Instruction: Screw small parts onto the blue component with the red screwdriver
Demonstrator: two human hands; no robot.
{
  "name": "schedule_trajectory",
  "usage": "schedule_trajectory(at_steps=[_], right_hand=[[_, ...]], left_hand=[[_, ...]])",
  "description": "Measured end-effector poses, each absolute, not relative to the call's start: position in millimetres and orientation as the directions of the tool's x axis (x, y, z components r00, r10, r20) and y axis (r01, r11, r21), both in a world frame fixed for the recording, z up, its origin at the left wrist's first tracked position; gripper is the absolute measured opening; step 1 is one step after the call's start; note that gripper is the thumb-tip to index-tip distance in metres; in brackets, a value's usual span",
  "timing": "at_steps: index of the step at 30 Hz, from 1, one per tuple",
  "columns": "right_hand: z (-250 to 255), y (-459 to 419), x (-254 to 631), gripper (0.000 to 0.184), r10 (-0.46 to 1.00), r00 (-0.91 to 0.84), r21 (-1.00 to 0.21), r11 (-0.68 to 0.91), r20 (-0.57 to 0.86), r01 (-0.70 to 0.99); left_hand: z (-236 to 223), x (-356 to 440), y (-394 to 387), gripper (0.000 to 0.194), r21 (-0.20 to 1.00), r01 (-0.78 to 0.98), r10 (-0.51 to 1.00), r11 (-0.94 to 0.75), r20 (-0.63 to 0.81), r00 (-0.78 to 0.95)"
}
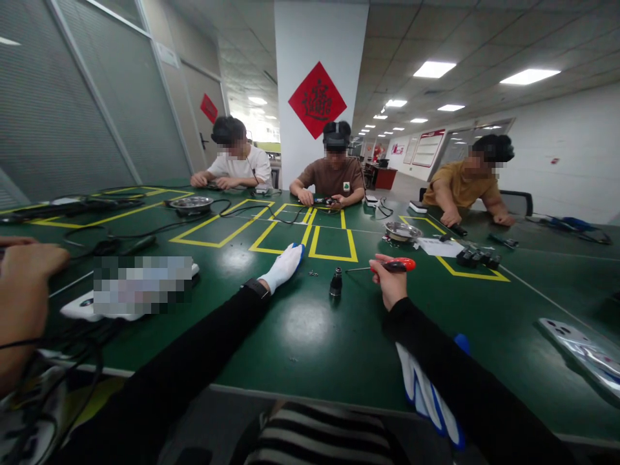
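A big green table fills the room, with yellow tape boxes marked on it. Three people sit at the far side, each busy with small parts. A red sign hangs on the white pillar behind them.

Two arms in black sleeves reach out from the near edge. The left hand wears a white glove and lies flat and loose on the table, holding nothing. It is just left of a small black part. The right hand is bare and is closed around a screwdriver with a red handle. The thin metal tip points left, toward the black part, which stands on the table between the two hands. A few tiny screws lie near the gloved fingers.

Another white and blue glove lies under the right arm at the near edge. Someone else's hand shows at the far left. A metal bowl sits farther back on the right.
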State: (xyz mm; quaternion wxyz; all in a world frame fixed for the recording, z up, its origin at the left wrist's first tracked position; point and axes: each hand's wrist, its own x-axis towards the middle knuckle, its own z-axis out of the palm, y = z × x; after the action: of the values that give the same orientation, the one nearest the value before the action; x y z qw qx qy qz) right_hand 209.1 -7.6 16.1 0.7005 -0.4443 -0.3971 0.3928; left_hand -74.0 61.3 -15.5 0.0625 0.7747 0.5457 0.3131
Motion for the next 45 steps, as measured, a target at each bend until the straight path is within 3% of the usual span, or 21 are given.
schedule_trajectory(at_steps=[6, 12, 29, 37, 42, 45], right_hand=[[16, -14, 196, 0.026, 0.976, 0.203, -0.939, 0.139, 0.077, -0.313], [16, -17, 190, 0.024, 0.984, 0.160, -0.935, 0.130, 0.080, -0.331], [9, -10, 190, 0.019, 0.992, 0.128, -0.880, 0.067, 0.007, -0.470], [10, -7, 201, 0.013, 0.986, 0.148, -0.831, 0.021, -0.074, -0.556], [11, -8, 201, 0.010, 0.987, 0.126, -0.811, -0.007, -0.100, -0.585], [14, -10, 202, 0.007, 0.988, 0.103, -0.797, -0.029, -0.114, -0.603]], left_hand=[[-22, -61, 58, 0.042, 0.320, 0.813, 0.859, -0.486, 0.348, 0.376], [-18, -48, 60, 0.072, 0.214, 0.907, 0.925, -0.362, 0.206, 0.321], [-18, -46, 61, 0.078, 0.162, 0.929, 0.936, -0.334, 0.170, 0.307], [-20, -52, 57, 0.047, 0.119, 0.876, 0.865, -0.467, 0.268, 0.425], [-11, -54, 53, 0.045, 0.197, 0.894, 0.870, -0.402, 0.388, 0.305], [0, -51, 43, 0.041, 0.312, 0.816, 0.795, -0.486, 0.545, 0.265]])
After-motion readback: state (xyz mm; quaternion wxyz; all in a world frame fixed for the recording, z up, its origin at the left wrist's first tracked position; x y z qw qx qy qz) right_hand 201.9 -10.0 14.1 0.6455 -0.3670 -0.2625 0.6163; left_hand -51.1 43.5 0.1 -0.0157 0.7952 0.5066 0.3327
